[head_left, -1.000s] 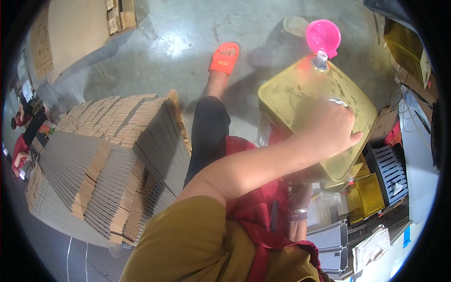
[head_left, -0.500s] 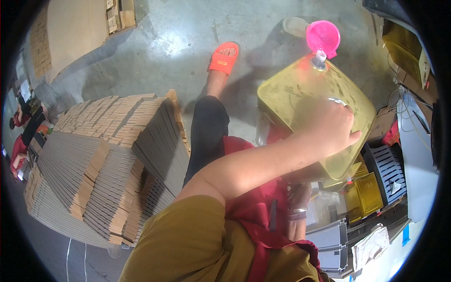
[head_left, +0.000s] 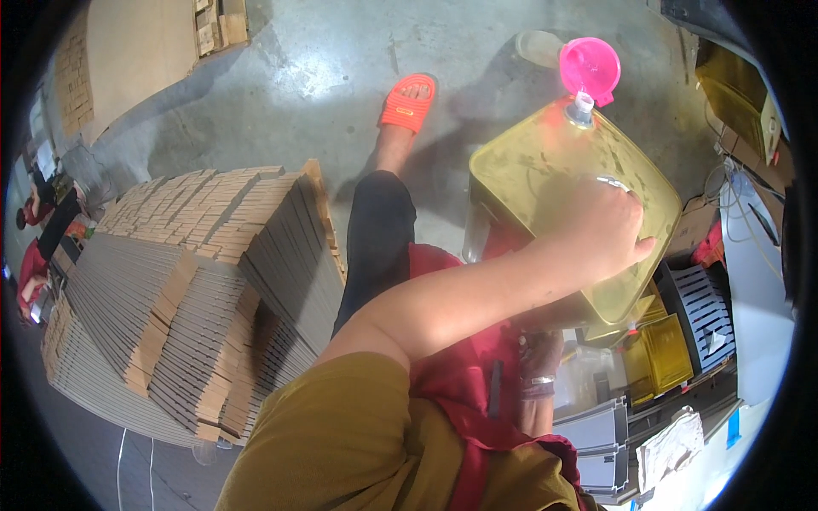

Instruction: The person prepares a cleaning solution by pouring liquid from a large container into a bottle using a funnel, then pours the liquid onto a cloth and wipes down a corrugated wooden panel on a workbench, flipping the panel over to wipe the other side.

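A large square gold-coloured can (head_left: 635, 175) is tilted away from me. My left hand (head_left: 601, 226) is closed round the handle on its top. At the can's far corner, its spout (head_left: 583, 104) points at a pink funnel (head_left: 590, 70), and clear liquid seems to run into it. Beside the funnel, a translucent container (head_left: 538, 48) stands on the floor, partly hidden by it. My right hand (head_left: 540, 353), with a band on its wrist, is at the can's lower near side; the can hides its fingers.
Tall stacks of flat cardboard (head_left: 183, 281) stand at my left. On the right are more gold cans (head_left: 660, 358), a dark slatted crate (head_left: 699, 307), a white cloth (head_left: 671, 447) and loose cables. My foot in an orange slide (head_left: 407, 104) is on the concrete floor. People work at the far left.
Hardly anything differs. The view has shifted very slightly, while the can, the funnel and both my hands keep their places.
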`<control>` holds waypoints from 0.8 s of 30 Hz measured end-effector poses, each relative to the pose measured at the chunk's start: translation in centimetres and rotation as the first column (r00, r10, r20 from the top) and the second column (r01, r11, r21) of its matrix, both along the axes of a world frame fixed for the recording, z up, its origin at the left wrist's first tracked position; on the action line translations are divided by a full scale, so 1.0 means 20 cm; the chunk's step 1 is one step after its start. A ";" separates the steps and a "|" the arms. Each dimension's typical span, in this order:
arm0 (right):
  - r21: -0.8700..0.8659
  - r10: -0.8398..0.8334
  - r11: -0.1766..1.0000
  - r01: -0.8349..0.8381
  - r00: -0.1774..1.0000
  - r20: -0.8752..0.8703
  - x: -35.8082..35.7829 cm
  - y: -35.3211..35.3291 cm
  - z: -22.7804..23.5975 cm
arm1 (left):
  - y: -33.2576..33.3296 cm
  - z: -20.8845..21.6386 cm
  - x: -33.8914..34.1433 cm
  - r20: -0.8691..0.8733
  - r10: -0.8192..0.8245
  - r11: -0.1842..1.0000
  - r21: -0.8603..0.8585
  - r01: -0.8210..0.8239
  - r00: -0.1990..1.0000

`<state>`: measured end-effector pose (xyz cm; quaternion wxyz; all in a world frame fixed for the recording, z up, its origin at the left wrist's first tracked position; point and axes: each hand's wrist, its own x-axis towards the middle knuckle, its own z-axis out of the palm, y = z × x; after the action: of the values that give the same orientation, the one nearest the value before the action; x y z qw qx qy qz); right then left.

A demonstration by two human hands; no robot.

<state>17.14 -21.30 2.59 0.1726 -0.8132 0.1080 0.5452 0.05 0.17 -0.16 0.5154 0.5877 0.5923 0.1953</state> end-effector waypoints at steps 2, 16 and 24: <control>-0.014 -0.032 0.999 0.032 0.999 0.015 0.07 -0.06 -0.03 | 0.00 0.00 0.00 0.005 -0.006 1.000 -0.008 0.006 1.000; 0.078 -0.074 0.993 0.083 0.991 -0.114 0.03 -0.03 -0.06 | 0.00 0.00 0.01 -0.045 -0.053 0.998 0.026 0.054 0.998; 0.044 -0.036 0.998 0.039 0.997 -0.066 -0.03 0.03 -0.02 | 0.01 0.00 0.01 -0.018 -0.031 0.999 0.017 0.031 0.999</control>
<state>16.61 -20.78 2.17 0.1975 -0.7888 0.1163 0.5704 0.17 0.29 -0.12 0.5079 0.6031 0.5859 0.1874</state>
